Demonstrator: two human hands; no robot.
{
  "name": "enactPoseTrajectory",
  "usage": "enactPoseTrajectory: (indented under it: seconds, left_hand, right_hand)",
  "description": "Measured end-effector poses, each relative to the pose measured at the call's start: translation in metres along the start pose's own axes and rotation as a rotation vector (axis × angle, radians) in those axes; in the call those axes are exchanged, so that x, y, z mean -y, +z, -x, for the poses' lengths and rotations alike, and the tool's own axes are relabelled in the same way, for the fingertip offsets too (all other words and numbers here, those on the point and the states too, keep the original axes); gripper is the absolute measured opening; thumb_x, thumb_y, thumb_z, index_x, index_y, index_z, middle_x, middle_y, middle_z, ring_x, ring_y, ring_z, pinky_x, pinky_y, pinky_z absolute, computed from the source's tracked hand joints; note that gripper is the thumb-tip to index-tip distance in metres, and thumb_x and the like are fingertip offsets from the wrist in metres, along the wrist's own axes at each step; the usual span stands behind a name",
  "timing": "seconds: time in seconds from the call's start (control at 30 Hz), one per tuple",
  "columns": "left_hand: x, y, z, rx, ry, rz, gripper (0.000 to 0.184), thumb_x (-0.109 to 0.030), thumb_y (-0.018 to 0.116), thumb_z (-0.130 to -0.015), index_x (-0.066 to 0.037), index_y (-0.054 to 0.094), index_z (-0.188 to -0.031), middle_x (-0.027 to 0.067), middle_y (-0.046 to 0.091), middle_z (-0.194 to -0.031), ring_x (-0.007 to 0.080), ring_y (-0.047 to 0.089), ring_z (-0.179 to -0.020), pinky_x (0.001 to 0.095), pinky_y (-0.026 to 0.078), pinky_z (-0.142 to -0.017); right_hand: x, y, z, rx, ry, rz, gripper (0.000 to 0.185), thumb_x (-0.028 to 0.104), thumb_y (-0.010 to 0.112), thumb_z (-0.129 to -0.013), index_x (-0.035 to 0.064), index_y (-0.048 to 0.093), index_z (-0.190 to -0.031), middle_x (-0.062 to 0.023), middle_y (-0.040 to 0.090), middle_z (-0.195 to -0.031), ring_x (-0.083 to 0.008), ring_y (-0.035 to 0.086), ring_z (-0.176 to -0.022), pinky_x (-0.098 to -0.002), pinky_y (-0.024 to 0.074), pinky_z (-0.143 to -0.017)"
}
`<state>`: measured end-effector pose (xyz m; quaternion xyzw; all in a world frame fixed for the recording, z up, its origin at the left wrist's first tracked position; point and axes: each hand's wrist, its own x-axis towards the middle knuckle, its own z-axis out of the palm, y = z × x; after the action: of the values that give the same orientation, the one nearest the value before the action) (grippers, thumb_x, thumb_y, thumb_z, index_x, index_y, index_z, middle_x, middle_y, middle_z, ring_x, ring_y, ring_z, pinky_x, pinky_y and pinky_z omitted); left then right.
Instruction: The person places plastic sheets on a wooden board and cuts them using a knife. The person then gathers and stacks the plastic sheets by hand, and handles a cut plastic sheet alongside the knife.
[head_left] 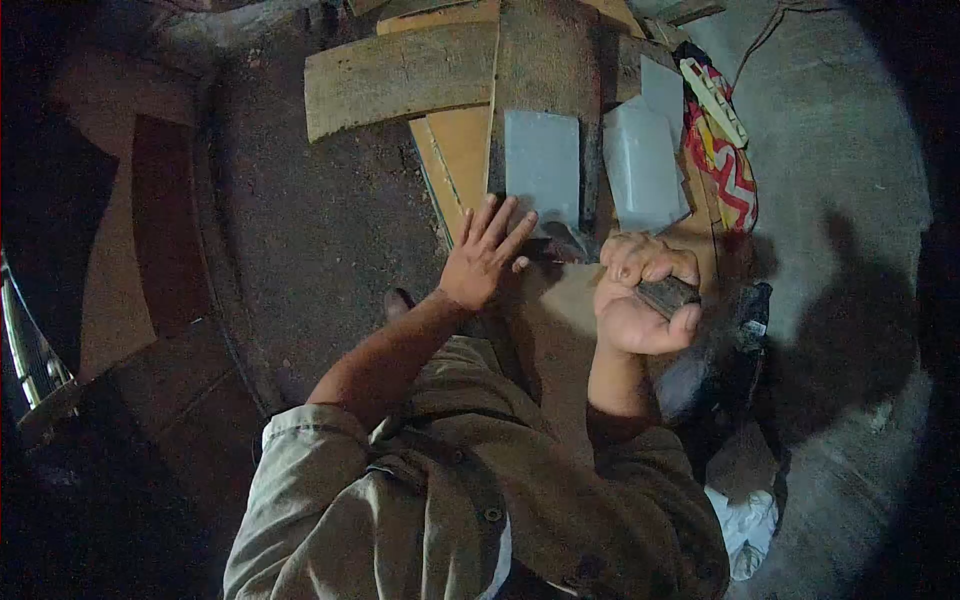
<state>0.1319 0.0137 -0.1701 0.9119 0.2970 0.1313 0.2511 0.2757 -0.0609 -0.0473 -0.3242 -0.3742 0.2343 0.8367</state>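
Though open, left hand (487, 256) near sheet-edge (542, 165)

Gap between pale sheets (541, 160), boards (548, 60) beyond

My right hand (642, 300) hides part of the block (670, 292), its material unclear; the view's bottom edge cuts off my shirt (440, 505).

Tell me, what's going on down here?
A person sits or crouches over some boards. Their right hand grips a dark block. Their left hand is open, fingers spread, by the near end of a pale sheet; whether it touches anything is hard to tell. More pale pieces lie to the right, next to a colorful patterned cloth.
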Motion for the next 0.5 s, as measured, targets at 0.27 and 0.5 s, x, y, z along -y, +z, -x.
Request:
enactPoseTrajectory:
  seconds: [0.27,0.5]
  left_hand:
    - [0.0,0.008,0.002,0.018,-0.023,-0.092,0.057,-0.034,0.041,-0.094,-0.016,0.024,-0.145,0.0086,0.022,-0.15,0.0275,0.019,-0.14,0.0546,0.013,-0.11]
    - [-0.002,0.005,0.0,0.002,-0.04,-0.062,0.057,-0.035,0.047,-0.091,-0.017,0.03,-0.143,0.0084,0.027,-0.149,0.027,0.022,-0.139,0.0559,0.015,-0.108]
  right_hand:
    - [-0.036,0.01,-0.024,0.105,0.012,-0.027,0.048,0.05,0.05,-0.085,0.0022,0.045,-0.083,-0.0102,0.048,-0.066,-0.0205,0.043,-0.06,-0.0345,0.0371,-0.058]
    - [-0.05,0.015,-0.05,0.117,-0.015,-0.056,0.046,0.046,0.052,-0.085,0.0002,0.047,-0.081,-0.011,0.05,-0.066,-0.0204,0.046,-0.06,-0.0341,0.0379,-0.057]
